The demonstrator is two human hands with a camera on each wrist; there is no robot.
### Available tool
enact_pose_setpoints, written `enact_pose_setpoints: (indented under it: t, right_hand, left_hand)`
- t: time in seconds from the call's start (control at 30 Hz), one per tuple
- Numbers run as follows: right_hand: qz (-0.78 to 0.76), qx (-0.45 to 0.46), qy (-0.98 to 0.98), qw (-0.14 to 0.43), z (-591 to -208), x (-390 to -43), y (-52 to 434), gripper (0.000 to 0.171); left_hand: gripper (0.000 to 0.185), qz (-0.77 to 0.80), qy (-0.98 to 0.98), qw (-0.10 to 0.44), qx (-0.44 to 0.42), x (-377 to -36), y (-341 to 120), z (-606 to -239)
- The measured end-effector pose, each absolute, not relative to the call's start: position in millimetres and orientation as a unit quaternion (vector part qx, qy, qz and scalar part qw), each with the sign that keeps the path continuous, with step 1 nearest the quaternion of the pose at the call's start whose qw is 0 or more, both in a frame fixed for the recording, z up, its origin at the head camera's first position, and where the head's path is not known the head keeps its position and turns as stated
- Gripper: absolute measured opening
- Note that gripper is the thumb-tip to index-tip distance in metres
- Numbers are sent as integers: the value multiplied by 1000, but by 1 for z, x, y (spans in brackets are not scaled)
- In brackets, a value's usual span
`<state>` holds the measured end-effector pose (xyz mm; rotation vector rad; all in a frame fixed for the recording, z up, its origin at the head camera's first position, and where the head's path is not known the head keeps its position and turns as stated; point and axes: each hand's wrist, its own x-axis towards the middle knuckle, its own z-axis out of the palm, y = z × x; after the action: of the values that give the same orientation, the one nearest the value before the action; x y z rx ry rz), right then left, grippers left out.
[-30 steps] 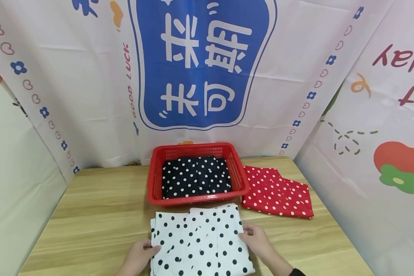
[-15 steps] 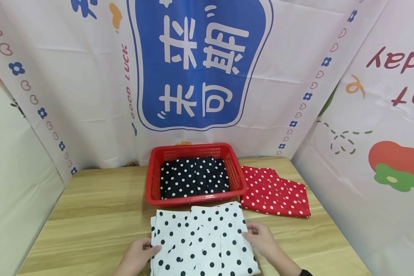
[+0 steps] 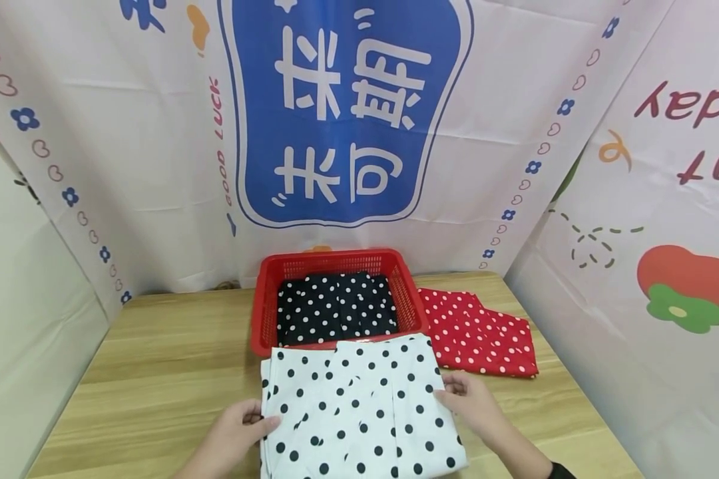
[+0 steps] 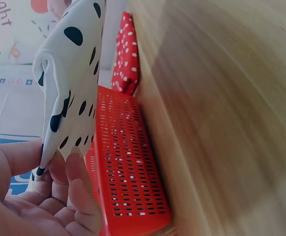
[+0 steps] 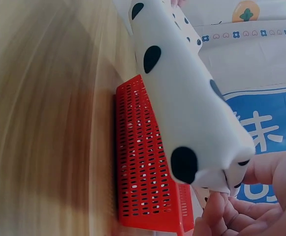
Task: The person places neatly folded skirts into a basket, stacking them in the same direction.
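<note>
A folded white cloth with black dots is held up between both hands in front of the basket. My left hand pinches its left edge, thumb on top and fingers beneath. On the opposite edge my right hand pinches it the same way. The wrist views show the cloth raised off the table, its underside visible in the left wrist view. Its far edge overlaps the front rim of the red plastic basket in the head view. Inside the basket lies a folded black cloth with white dots.
A folded red cloth with white dots lies on the wooden table, right of the basket. Printed white curtains hang behind the table and along its sides.
Both hands have lifted the white dotted cloth and moved it toward the basket, so its far edge now covers part of the front rim. The black and red cloths stay put.
</note>
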<state>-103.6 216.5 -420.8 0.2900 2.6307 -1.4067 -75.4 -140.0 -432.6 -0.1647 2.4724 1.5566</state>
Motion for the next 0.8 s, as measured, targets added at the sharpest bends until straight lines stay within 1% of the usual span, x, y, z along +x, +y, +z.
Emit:
enact_pose_setpoints:
  t: [0.17, 0.23, 0.4, 0.53, 0.8]
  right_hand:
    - [-482, 76, 871, 58, -410, -110, 217, 27]
    - [-485, 72, 870, 54, -406, -114, 217, 28]
    - [-486, 74, 869, 53, -398, -128, 214, 27]
    - [-484, 66, 871, 57, -394, -140, 211, 31]
    - [-490, 74, 867, 56, -396, -165, 207, 33]
  left_hand:
    - [16, 517, 851, 82, -42, -81, -141, -423]
    - [17, 519, 850, 81, -41, -84, -142, -420]
    - [20, 542, 833, 102, -56, -97, -142, -412]
    - [21, 543, 830, 109, -64, -108, -144, -407]
    - [20, 538, 829, 123, -83, -128, -148, -408]
